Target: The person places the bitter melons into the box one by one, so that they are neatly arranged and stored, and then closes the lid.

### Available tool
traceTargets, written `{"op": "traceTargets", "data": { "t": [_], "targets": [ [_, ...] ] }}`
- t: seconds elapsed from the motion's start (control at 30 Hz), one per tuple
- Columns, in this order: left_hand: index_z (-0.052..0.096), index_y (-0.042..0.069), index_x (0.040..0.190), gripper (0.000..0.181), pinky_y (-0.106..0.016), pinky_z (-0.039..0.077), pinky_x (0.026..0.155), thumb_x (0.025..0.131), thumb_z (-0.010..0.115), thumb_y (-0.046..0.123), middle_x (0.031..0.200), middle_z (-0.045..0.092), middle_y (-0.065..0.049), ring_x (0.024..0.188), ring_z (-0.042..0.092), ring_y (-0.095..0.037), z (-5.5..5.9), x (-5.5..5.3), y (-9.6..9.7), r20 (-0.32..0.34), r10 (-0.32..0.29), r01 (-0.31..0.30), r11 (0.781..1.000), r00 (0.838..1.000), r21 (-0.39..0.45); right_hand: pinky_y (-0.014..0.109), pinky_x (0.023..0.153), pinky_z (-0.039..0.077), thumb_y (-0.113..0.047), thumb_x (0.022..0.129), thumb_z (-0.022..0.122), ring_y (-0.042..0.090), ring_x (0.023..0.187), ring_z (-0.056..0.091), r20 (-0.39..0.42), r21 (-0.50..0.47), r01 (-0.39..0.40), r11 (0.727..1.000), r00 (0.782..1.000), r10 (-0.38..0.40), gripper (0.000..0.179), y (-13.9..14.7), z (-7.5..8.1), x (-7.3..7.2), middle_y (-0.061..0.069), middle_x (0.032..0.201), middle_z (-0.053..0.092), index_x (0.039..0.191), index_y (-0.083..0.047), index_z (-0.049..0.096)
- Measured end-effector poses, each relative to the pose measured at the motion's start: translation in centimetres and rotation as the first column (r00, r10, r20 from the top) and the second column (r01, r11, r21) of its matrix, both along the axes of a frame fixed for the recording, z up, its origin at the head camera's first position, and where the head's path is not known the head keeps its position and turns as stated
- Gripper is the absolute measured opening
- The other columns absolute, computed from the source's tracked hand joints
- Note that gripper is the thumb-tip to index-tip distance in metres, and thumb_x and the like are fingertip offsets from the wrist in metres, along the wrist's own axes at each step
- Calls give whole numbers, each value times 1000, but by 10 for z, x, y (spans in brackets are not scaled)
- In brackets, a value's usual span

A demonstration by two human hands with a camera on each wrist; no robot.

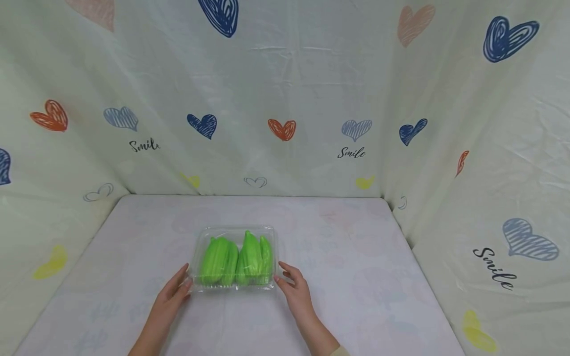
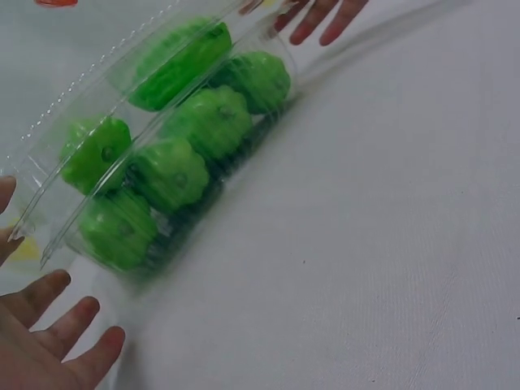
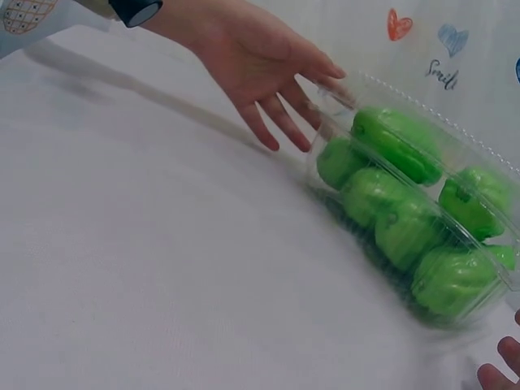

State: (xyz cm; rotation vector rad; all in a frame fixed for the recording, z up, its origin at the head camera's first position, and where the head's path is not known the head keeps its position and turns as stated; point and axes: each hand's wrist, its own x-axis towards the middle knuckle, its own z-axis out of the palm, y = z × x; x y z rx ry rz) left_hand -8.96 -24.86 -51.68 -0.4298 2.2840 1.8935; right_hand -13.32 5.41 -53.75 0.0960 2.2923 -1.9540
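Observation:
A clear plastic box (image 1: 234,287) with a ridged lid rim lies on the table, holding several green ribbed vegetables (image 1: 215,259). My left hand (image 1: 172,292) is at the box's left side, fingertips right at its edge. In the right wrist view, this left hand (image 3: 258,65) has its fingers spread at the box end, the thumb near the lid rim. At the opposite side is my right hand (image 1: 297,291), its fingers extended toward the box edge. Only a few fingertips of the right hand (image 3: 505,366) show at the corner of the right wrist view.
The table (image 1: 356,277) has a pale cover. A light curtain (image 1: 311,89) printed with hearts and lettering hangs behind the table and along both its sides. A dark band (image 3: 136,10) is around my left wrist.

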Motion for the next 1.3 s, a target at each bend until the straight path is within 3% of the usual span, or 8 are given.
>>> {"op": "traceTargets", "data": {
  "t": [0.1,0.2,0.3,0.53,0.77,0.87,1.0,1.3],
  "targets": [
    [22,11,156,67,-15,43,89,102,49,40,159,17,-17,124,42,-1,-1,2,-1,-19,10,-10,1000,1000,-2,47,90,48,-28,91,68,37,122,47,-5,-7,2,1000,1000,-2,48,-1,-2,0,14,136,49,135,-11,57],
    [24,10,155,66,-14,43,87,102,50,40,159,19,-17,103,40,21,-1,3,-2,-35,15,-15,1000,999,-1,46,90,49,-23,91,68,39,122,47,-9,-25,4,1000,1000,-4,48,-2,-4,1,16,138,48,136,-10,56],
    [26,9,154,65,-14,44,87,102,51,38,158,21,-17,98,40,25,-2,3,-2,-42,25,-25,1000,999,0,46,89,50,-19,90,69,40,121,48,-10,-39,8,999,1000,-8,49,-2,-6,1,18,138,47,136,-8,55],
    [32,6,151,58,-18,46,85,101,55,24,148,37,-26,94,47,18,-2,3,1,-25,71,-72,997,997,-23,45,92,48,-15,88,71,37,120,48,-24,-20,13,1000,1000,-13,48,-1,-8,2,17,136,50,133,-8,58],
    [25,3,152,67,-25,50,83,98,59,17,142,41,-30,98,57,-3,-1,-3,-2,67,92,-92,996,994,4,40,87,50,-10,86,71,33,109,56,-50,-13,-17,1000,999,16,49,0,-9,0,17,125,56,132,-3,55],
    [25,-2,151,67,-26,52,80,96,60,13,129,54,-27,95,60,-9,-2,-6,-5,76,91,-92,996,993,11,34,81,52,-7,87,69,27,100,60,-53,-46,-43,998,998,41,52,1,-9,-1,16,115,58,134,3,50],
    [32,-10,145,60,-28,53,76,96,59,9,107,66,-13,87,62,-10,-1,-7,-7,87,87,-89,996,992,15,30,72,52,-5,88,67,18,85,61,-39,-59,-96,994,995,94,53,5,-8,-2,10,100,61,135,9,46],
    [36,-16,139,56,-32,54,71,94,57,9,95,71,-11,80,66,-17,2,-7,-10,106,60,-61,998,993,9,25,59,48,-10,93,62,13,65,61,57,-91,-214,972,974,220,55,10,-10,-4,13,83,72,140,10,41]
  ]
}}
